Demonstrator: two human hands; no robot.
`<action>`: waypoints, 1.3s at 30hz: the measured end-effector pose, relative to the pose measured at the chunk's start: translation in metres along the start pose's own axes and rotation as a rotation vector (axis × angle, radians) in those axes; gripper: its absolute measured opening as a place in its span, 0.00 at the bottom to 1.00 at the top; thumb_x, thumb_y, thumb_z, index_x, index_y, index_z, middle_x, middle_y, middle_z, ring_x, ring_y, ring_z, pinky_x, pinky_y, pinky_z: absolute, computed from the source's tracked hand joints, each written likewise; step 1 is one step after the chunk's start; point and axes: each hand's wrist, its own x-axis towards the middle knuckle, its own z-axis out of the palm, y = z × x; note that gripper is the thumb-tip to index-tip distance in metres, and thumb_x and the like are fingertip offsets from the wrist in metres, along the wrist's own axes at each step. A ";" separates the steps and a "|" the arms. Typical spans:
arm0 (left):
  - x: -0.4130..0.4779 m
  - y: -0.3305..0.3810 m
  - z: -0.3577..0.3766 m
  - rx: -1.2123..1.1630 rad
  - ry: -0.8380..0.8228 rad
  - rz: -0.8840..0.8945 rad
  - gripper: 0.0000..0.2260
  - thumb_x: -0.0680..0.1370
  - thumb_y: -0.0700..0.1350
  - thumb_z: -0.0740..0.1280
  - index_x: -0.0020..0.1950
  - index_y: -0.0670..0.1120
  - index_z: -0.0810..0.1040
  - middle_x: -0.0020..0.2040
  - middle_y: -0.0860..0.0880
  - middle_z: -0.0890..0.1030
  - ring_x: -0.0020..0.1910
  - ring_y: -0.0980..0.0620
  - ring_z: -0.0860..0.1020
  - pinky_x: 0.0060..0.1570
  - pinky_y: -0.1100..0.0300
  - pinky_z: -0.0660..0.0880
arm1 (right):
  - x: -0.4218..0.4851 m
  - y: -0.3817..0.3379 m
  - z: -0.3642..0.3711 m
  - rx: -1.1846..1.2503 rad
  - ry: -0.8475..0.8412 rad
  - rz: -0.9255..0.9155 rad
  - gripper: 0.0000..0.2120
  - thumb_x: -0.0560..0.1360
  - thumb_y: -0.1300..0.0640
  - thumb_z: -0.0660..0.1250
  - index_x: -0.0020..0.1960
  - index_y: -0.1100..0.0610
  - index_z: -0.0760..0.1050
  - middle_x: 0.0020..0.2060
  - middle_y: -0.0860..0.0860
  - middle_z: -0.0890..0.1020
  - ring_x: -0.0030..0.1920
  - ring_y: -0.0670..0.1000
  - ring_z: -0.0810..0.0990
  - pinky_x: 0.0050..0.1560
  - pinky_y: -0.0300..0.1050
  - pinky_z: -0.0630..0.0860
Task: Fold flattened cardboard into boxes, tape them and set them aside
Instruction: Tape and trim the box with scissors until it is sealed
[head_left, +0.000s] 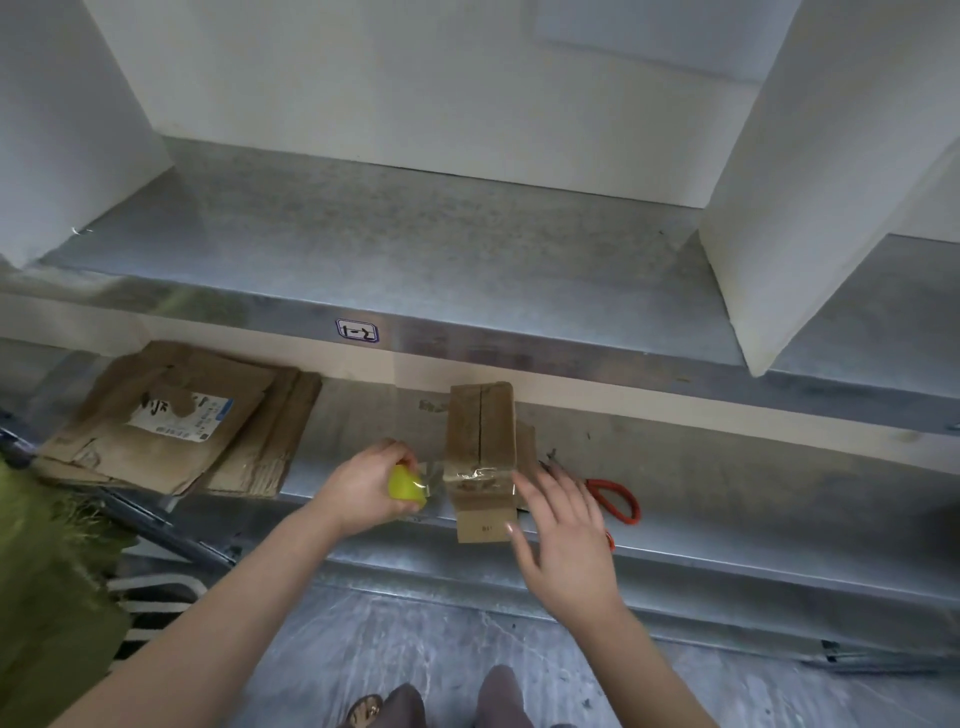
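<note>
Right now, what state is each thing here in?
Box: folded up, tape across its near end.
Tape roll: held, strip stretched to box.
Left hand: grips tape roll.
Right hand: open, against box.
Scissors: lying on shelf.
Cardboard: flat, stacked.

Galv. shelves (415, 244), wht wall (415, 78), grey floor (389, 654)

Brown box (480, 441), yellow tape roll (408, 487), red-handled scissors (613, 499) (blades grey), grey speckled shelf (727, 478).
</note>
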 end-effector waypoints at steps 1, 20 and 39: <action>0.000 0.000 0.000 -0.005 -0.003 0.010 0.20 0.64 0.54 0.77 0.50 0.55 0.72 0.51 0.56 0.74 0.51 0.54 0.74 0.48 0.59 0.70 | 0.007 -0.010 0.002 0.008 0.013 -0.025 0.24 0.78 0.44 0.57 0.72 0.48 0.67 0.69 0.49 0.72 0.71 0.54 0.67 0.72 0.55 0.63; 0.018 -0.001 -0.012 0.165 -0.044 0.182 0.16 0.67 0.47 0.72 0.51 0.55 0.71 0.54 0.56 0.74 0.50 0.49 0.75 0.41 0.58 0.73 | 0.025 -0.019 0.035 -0.098 -0.119 -0.012 0.25 0.79 0.46 0.55 0.75 0.49 0.64 0.69 0.48 0.72 0.73 0.51 0.61 0.64 0.46 0.72; -0.016 -0.004 -0.029 0.064 0.137 0.291 0.20 0.65 0.50 0.77 0.52 0.52 0.73 0.52 0.53 0.76 0.50 0.49 0.77 0.49 0.55 0.72 | 0.042 -0.071 0.017 -0.098 0.024 -0.039 0.19 0.77 0.47 0.56 0.64 0.50 0.76 0.61 0.51 0.78 0.69 0.57 0.70 0.67 0.60 0.69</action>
